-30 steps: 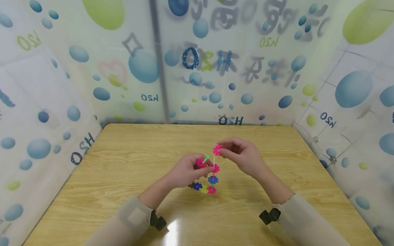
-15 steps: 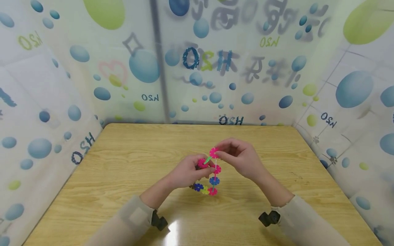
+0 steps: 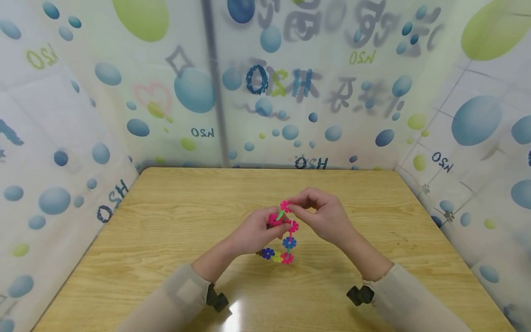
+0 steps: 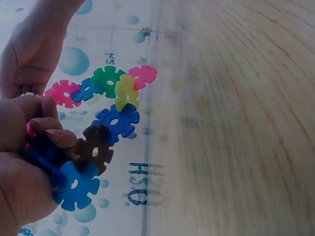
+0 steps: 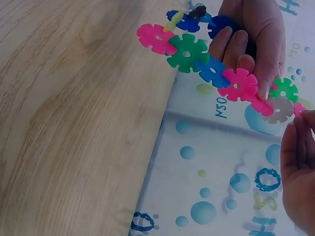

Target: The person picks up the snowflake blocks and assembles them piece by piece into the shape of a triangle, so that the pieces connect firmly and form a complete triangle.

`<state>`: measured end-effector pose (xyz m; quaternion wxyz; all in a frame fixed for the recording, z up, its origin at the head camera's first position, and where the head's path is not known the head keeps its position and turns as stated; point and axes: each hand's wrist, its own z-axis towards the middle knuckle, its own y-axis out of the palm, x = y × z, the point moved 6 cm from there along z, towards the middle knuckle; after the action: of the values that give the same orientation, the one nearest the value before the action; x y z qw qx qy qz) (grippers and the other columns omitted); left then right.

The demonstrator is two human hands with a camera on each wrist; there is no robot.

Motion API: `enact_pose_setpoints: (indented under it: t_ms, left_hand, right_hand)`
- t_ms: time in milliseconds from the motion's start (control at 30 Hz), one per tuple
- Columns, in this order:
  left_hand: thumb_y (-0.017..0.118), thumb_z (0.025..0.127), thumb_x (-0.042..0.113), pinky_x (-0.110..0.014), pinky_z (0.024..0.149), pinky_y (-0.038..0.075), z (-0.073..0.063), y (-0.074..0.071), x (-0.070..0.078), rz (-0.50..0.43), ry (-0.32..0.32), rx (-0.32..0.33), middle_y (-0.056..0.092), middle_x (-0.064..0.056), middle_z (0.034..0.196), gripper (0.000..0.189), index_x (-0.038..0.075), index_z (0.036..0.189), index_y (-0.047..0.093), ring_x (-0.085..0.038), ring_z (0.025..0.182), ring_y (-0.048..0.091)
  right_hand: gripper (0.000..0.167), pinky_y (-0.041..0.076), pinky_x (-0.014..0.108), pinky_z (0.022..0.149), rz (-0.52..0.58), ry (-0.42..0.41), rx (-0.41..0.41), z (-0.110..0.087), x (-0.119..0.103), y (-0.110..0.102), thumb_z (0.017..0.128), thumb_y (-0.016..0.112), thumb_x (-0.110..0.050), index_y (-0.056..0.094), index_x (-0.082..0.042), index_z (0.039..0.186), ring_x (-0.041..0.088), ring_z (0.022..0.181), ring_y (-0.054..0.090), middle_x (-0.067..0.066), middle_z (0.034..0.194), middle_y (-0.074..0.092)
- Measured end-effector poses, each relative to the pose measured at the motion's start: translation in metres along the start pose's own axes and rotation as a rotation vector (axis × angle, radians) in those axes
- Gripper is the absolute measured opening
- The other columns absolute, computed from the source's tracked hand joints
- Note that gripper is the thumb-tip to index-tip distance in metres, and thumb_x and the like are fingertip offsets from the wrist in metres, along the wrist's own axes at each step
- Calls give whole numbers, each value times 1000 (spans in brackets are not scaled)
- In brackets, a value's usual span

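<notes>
A chain of interlocking plastic snowflake discs (image 5: 186,54) hangs in the air above the table. My left hand (image 3: 255,233) grips it, thumb near a pink disc (image 3: 293,226). Bending below that hand, the chain runs through a blue disc (image 3: 289,243), a lower pink disc (image 3: 287,257) and a yellow one. Brown (image 4: 93,150) and light blue (image 4: 76,186) discs hang beside the left fingers. With thumb and fingers my right hand (image 3: 325,216) pinches the top pink disc (image 3: 285,206), which meets the green disc (image 3: 280,215). In the right wrist view a white disc (image 5: 279,110) shows between the hands.
Below the hands lies a wooden table (image 3: 166,207). Patterned curtain walls (image 3: 265,133) with bubble prints stand behind it and on both sides. A black wrist camera (image 3: 216,297) sits on the left sleeve, another (image 3: 360,295) on the right.
My right hand has moved left and slightly down with its pink disc, from apart to meeting the green disc. The left hand and the hanging chain have shifted only slightly.
</notes>
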<state>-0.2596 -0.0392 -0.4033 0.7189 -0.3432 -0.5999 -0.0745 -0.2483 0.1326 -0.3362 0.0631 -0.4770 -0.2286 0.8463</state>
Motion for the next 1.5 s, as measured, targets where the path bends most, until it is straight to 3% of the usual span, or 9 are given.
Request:
enact_pose_setpoints:
  t_ms: [167,400,533,633,800,1000,1200,1367,1500]
  left_hand:
    - [67,112,28,-27,76,57,1,1,-1,-5,-3,4,73,-14,102,12,17,117,70,-42,93,68]
    - [70,110,27,-25,70,53,1,0,0,-19,14,23,68,-8,88,28,20,137,68,-34,82,64]
    - [70,110,29,-24,67,51,1,0,0,-15,23,22,65,-7,83,15,16,118,69,-22,74,60]
    - [69,110,32,-23,61,48,1,0,-1,-13,6,39,64,-6,83,16,16,109,67,-16,67,55]
    - [69,110,36,-23,57,46,0,-4,-2,-49,-17,106,68,-10,87,18,20,117,69,-16,64,53]
    - [67,111,36,-25,60,47,-1,-6,-3,-104,-22,139,67,-11,89,18,21,120,70,-17,68,54]
    - [67,111,36,-26,61,47,-2,-8,-3,-140,-12,164,62,-3,80,22,18,124,69,-19,69,54]
    - [51,116,26,-27,65,46,-3,-7,4,-266,97,159,55,-6,80,24,8,130,58,-23,71,52]
    - [27,120,36,-29,66,49,-3,-8,13,-280,210,151,54,-11,79,43,4,122,56,-26,68,51]
  right_hand:
    - [7,57,24,65,9,-15,0,0,-1,1,100,79,-4,80,-10,104,12,87,75,9,106,83]
    - [7,56,24,64,-3,15,-5,2,-1,3,100,80,-5,82,-11,105,11,83,72,6,102,83]
    - [9,58,28,65,-23,18,-18,3,-1,4,100,80,-8,82,-13,108,12,83,71,2,102,82]
    - [18,59,29,67,-29,25,-28,2,1,5,101,80,-12,82,-15,118,14,83,70,1,106,79]
    - [29,59,26,73,-16,91,15,-6,13,1,103,78,-17,76,-15,132,17,86,69,4,114,75]
    - [20,63,30,86,-5,158,-3,-16,26,4,102,81,-22,77,-18,121,18,98,72,-1,111,78]
    - [17,64,28,81,22,99,3,-19,25,9,102,80,-16,78,-17,118,22,92,75,0,109,80]
    - [16,64,28,80,27,75,27,-20,23,10,102,79,-13,78,-16,118,14,90,75,2,108,81]
    - [15,64,27,79,25,72,25,-19,23,10,102,79,-12,78,-15,118,17,89,76,2,107,81]
